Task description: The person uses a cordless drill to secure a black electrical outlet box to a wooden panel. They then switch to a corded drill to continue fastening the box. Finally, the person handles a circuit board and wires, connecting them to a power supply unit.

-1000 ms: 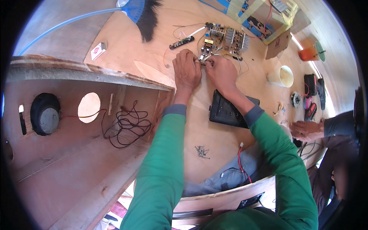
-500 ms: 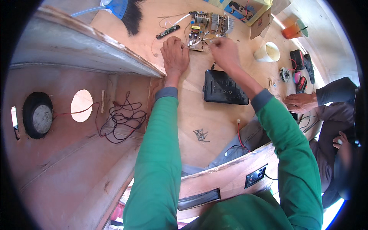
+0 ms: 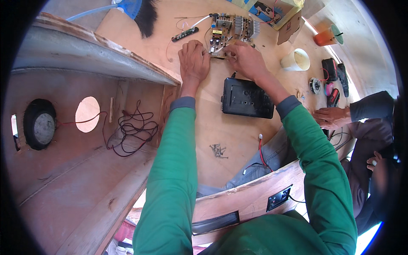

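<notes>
At the far side of the wooden panel lies a brown circuit board [image 3: 222, 40] with silver heat sinks and small parts. My left hand [image 3: 194, 61] presses against its near left corner, fingers curled and thumb at the board's edge. My right hand [image 3: 245, 59] pinches at the near edge, where a white cable [image 3: 219, 49] runs to its fingertips; the exact grip is partly hidden. A narrow strip board [image 3: 185, 34] lies left of the circuit board, joined by a white lead. Nearer me is a black plastic casing [image 3: 246, 98], partly under my right wrist.
Several screws [image 3: 218, 150] lie in a pile nearer me. A white cup [image 3: 296, 60], an orange drink cup [image 3: 328, 35] and a drill [image 3: 342, 80] stand or lie to the right. Another person's hand [image 3: 332, 117] rests there. At left, an open wooden box holds a speaker [image 3: 42, 125] and coiled cable [image 3: 136, 129].
My right hand has moved slightly left and down, bringing the white cable's end lower against the board's near edge. My left hand stays at the corner. The view has shifted slightly.
</notes>
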`<state>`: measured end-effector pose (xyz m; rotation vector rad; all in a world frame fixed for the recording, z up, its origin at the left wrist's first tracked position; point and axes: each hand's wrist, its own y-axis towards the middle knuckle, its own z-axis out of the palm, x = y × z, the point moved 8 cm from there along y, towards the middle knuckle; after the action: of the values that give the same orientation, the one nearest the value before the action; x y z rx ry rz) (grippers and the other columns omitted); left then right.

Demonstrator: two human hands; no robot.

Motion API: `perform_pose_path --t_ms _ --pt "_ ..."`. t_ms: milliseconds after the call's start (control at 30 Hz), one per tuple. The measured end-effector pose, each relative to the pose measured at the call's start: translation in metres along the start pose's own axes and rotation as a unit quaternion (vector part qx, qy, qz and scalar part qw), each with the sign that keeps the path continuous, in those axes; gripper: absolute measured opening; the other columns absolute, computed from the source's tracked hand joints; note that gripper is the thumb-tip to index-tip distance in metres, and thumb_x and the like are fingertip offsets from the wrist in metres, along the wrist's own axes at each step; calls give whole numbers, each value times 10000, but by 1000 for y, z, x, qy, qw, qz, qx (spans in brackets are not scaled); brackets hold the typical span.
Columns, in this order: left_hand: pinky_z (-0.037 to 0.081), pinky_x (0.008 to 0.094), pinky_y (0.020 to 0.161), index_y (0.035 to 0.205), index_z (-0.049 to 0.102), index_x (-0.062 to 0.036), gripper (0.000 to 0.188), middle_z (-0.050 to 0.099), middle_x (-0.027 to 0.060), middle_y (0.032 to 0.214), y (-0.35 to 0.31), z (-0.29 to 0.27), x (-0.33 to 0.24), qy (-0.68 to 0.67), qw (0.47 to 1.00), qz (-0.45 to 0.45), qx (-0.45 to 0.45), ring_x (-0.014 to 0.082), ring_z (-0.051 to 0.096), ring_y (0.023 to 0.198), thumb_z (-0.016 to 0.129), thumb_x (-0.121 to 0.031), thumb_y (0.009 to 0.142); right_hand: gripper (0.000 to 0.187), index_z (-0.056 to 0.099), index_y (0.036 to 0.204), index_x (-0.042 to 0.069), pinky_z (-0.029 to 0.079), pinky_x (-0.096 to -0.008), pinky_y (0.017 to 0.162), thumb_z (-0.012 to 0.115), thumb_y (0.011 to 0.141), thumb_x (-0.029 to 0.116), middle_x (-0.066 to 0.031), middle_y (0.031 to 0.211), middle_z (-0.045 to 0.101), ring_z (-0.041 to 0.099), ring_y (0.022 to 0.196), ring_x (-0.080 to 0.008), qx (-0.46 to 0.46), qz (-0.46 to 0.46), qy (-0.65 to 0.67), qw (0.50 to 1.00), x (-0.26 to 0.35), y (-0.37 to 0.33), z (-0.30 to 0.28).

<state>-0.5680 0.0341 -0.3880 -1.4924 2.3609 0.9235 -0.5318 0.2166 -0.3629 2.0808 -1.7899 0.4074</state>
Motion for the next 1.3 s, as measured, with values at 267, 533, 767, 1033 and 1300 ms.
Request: perform_pose_path --t_ms 267,533,767,1033,1300 --pt "397 481 1042 978 705 -90 155 655 73 1246 0 2 1 -7 1000 -10 -2 325 561 1213 642 -224 930 254 823 1195 136 610 -528 922 663 999 160 -152 1186 743 753 1076 -403 0 -9 37 999 -1 -2 -4" --pt "408 480 1032 979 734 -87 175 648 77 1244 1 1 1 2 1000 -1 3 318 562 1202 668 -237 920 215 804 1162 127 600 -524 946 688 982 144 -125 1194 744 745 1095 -400 17 -9 55 998 -4 2 0" --pt "409 469 1046 953 773 -86 187 651 63 1258 1 4 5 2 1000 -16 12 302 562 1223 686 -247 914 168 799 1112 105 618 -463 814 737 967 162 -95 1022 733 763 942 -331 -65 -47 -13 997 16 -3 -5" --pt "404 470 1045 926 787 -80 200 666 50 1262 0 3 4 -1 1000 0 -6 286 570 1220 673 -245 920 176 745 921 44 642 -435 719 665 987 186 -137 937 755 787 867 -305 -85 -123 -230 962 53 0 19" --pt "411 459 1039 1028 793 -50 277 662 52 1206 -1 4 5 8 999 32 -43 275 568 1189 668 -271 915 233 826 977 41 648 -477 769 726 936 247 -162 890 808 807 855 -353 -74 -5 -129 989 45 5 13"
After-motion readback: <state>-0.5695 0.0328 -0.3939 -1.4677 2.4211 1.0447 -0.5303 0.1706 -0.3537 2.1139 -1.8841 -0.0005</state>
